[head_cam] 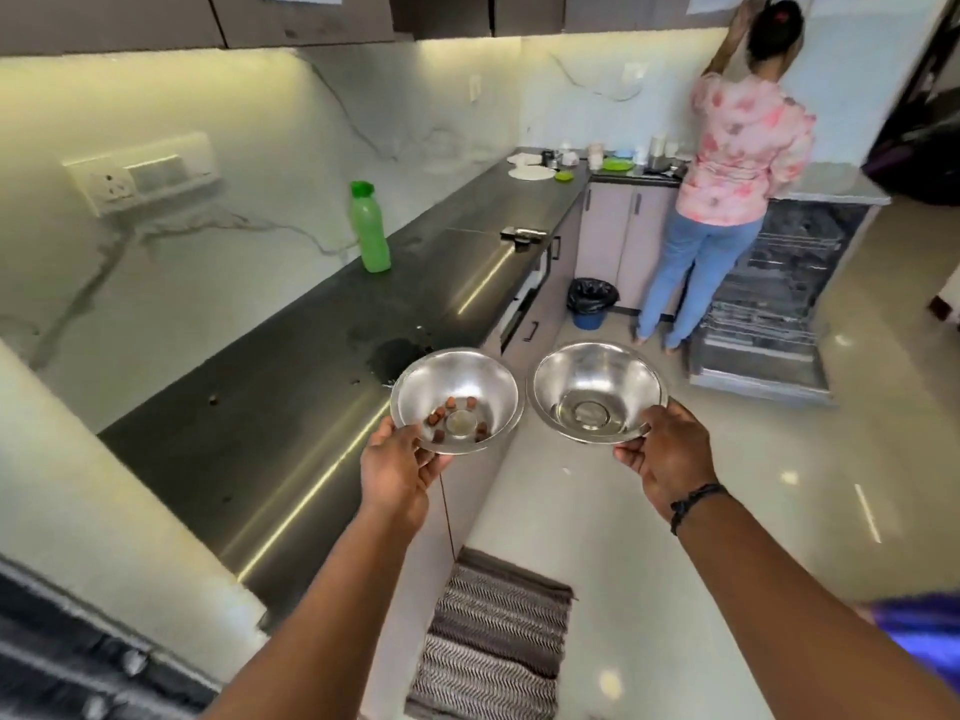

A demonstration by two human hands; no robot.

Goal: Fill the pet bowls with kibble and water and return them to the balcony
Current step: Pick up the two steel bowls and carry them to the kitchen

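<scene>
Left hand grips the kibble bowl's near rim; right hand grips the water bowl's.

Two round steel bowls sit side by side in the air, rims nearly touching, both upright. The left bowl has a few brown kibble pieces scattered on its bottom. The right bowl is shiny, with no kibble inside.
</scene>
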